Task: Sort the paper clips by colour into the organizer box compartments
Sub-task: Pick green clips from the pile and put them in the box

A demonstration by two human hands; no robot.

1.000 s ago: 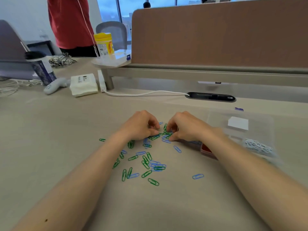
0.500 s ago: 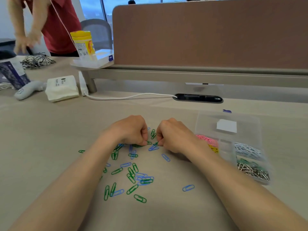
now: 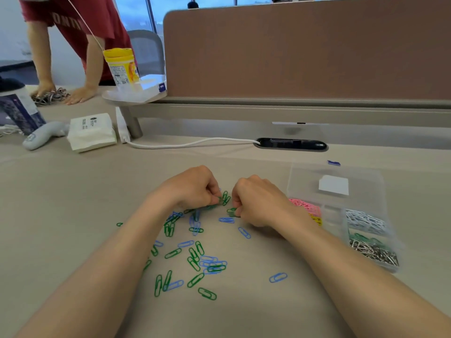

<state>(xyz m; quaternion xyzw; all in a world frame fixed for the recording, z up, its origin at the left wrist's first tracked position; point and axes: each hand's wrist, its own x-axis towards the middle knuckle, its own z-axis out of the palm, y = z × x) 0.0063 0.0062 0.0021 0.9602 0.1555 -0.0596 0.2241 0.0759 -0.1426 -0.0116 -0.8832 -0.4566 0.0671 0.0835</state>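
Beige laminate runs under everything: the bench (image 3: 61, 203) carries a scatter of green and blue paper clips (image 3: 195, 259) between my forearms. A brown divider panel (image 3: 305, 50) stands along the far edge, and a white cable (image 3: 190, 143) runs across into a black cable port (image 3: 291, 144). Far left lie a white tissue pack (image 3: 91, 131) and a grey handle-shaped gadget (image 3: 44, 136), with a yellow-lidded tub (image 3: 122, 67) on a small shelf above. A person in a red shirt (image 3: 73, 18) leans on the bench back there, both palms down.

The clear organizer box (image 3: 339, 172) sits to my right, just beside my right wrist, which covers part of the pink clips (image 3: 306, 206) and the yellow clips (image 3: 316, 219). White clips (image 3: 363, 219) fill the next compartment over. Silver clips (image 3: 373, 252) lie nearest me with some green ones at their far side — I can't tell whether a wall parts them.

My left hand (image 3: 192, 189) has its fingers curled, the tips pinched on a green clip (image 3: 219, 200) at the edge of a small bunch. My right hand (image 3: 258, 201) is curled too, its fingers nipping a second green clip (image 3: 231, 212), mostly hidden.

Just beneath that hand a blue clip (image 3: 227, 220) lies with its long axis across me; the next blue clip (image 3: 244, 232) slants, near end to the right. A lone blue clip (image 3: 278, 277) lies almost crosswise, right end tipped away. Two green clips (image 3: 158, 285) at the near left point away from me.
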